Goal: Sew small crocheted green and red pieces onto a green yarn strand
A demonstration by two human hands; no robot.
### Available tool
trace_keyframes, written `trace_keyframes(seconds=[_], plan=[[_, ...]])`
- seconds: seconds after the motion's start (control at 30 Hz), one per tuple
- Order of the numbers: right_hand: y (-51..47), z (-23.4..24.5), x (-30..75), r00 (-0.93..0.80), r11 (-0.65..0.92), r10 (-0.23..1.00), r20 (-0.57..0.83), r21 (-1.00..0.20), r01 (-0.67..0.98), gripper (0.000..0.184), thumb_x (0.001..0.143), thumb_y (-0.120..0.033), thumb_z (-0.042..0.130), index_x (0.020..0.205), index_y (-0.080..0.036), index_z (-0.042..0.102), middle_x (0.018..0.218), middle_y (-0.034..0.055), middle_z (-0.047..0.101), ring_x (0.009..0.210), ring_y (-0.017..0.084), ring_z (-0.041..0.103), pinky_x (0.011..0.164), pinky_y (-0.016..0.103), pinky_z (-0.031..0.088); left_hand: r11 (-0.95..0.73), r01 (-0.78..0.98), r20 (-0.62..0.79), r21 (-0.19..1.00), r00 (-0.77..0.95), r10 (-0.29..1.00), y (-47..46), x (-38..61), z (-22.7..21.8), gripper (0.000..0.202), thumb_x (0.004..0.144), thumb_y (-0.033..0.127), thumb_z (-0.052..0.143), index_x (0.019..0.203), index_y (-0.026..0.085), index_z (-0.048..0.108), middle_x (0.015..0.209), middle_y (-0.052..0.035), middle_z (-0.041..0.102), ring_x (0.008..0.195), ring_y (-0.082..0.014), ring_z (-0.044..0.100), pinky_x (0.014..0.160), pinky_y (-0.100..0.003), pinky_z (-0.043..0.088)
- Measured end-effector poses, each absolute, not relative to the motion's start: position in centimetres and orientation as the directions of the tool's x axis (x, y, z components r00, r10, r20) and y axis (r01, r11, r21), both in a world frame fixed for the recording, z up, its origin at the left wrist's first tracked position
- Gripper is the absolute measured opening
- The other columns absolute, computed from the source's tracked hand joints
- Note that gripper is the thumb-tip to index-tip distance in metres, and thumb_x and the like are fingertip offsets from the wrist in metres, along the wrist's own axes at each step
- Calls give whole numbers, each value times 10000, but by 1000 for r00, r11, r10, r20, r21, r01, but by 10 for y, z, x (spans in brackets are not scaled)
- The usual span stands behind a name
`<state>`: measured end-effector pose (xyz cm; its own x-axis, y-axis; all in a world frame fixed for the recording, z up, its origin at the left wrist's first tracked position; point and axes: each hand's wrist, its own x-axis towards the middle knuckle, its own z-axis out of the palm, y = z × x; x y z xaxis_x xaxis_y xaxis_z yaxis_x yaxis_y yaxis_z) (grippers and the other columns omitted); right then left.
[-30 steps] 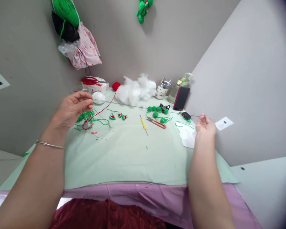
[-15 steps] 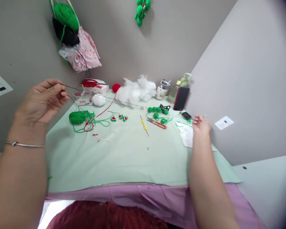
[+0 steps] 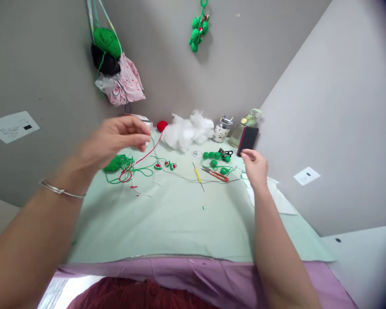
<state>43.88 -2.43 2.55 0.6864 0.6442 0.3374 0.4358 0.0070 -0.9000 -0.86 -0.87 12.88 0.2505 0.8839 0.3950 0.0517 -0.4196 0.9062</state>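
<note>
My left hand, smeared a little by motion, is raised above the left side of the table, thumb and fingers pinched on a thin dark thread. The thread sags across the table toward my right hand, whose fingertips are also pinched, in front of the black phone; its grip on the thread is too small to make out. Between my hands lie a yellow-handled crochet hook, orange thread snips, several green crocheted balls and small red-white-green crocheted pieces.
Green yarn lies tangled below my left hand. Farther back are a red yarn ball, white stuffing, a pen cup and a bottle. White paper lies at right. A pink bag hangs on the wall.
My left hand has moved right and inward, and my right hand has come left. The thread, stretched taut between them before, now hangs slack onto the table. The view has shifted slightly.
</note>
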Motion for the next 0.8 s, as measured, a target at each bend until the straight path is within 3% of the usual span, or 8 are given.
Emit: trace_keyframes(seconds=[0.07, 0.13, 0.27, 0.4, 0.5, 0.63, 0.73, 0.8], plan=[[-28, 36, 395, 478, 215, 776, 411, -886, 411, 197, 771, -282, 661, 935, -177, 693, 938, 68, 697, 913, 192, 628, 828, 334, 478, -364, 65, 311, 929, 396, 864, -14, 16, 121, 134, 743, 241, 741, 826, 169, 664, 722, 5, 644, 631, -98, 588, 629, -247, 476], [-39, 47, 346, 232, 332, 897, 376, -920, 209, 254, 797, -350, 671, 999, -199, 696, 972, 71, 714, 925, 189, 647, 758, 299, 496, -293, 85, 215, 952, 496, 841, -19, 40, 111, 145, 745, 289, 737, 818, 187, 663, 693, 0, 648, 629, -120, 594, 609, -259, 468], [-68, 59, 276, -198, 259, 945, 260, -965, -32, 390, 802, -346, 708, 1177, -262, 639, 1102, 52, 685, 966, 173, 640, 764, 274, 509, -178, 40, 118, 983, 605, 788, -26, 77, 89, 169, 746, 323, 718, 819, 186, 650, 664, 12, 626, 638, -132, 592, 650, -283, 475], [-77, 59, 279, -471, 99, 882, 12, -982, 160, 274, 855, -406, 641, 988, -173, 697, 634, -22, 590, 476, 71, 439, 451, 204, 326, -93, -32, 93, 995, 622, 778, -22, 88, 70, 199, 728, 321, 731, 820, 171, 637, 701, 14, 620, 646, -122, 589, 692, -291, 474], [-70, 57, 302, -405, 91, 914, 17, -983, 163, 318, 886, -437, 592, 797, -145, 680, 452, -84, 350, 427, 55, 242, 434, 213, 188, -50, -23, 54, 998, 607, 793, -13, 81, 56, 227, 720, 337, 746, 846, 178, 644, 731, 16, 618, 650, -110, 584, 704, -283, 470], [-63, 58, 319, -210, 114, 972, 105, -993, 32, 325, 889, -463, 584, 792, -164, 665, 435, -92, 294, 432, 64, 203, 443, 221, 186, 22, 2, -19, 1000, 612, 791, -4, 71, 36, 249, 724, 345, 754, 878, 180, 647, 758, 8, 616, 661, -111, 586, 697, -276, 469], [-61, 58, 321, -96, 114, 989, 116, -993, -27, 290, 858, -443, 636, 763, -171, 666, 478, -72, 377, 429, 57, 258, 427, 210, 221, 46, -8, -31, 999, 609, 793, -1, 67, 25, 240, 730, 333, 754, 875, 175, 646, 737, 11, 614, 653, -104, 579, 701, -266, 466], [-59, 57, 322, -31, 139, 989, 142, -986, -94, 268, 833, -419, 670, 730, -171, 662, 607, -22, 535, 509, 65, 429, 452, 193, 312, 51, -17, -31, 999, 599, 800, -1, 67, 20, 237, 732, 328, 755, 870, 170, 643, 717, 13, 612, 648, -103, 577, 694, -258, 463]])
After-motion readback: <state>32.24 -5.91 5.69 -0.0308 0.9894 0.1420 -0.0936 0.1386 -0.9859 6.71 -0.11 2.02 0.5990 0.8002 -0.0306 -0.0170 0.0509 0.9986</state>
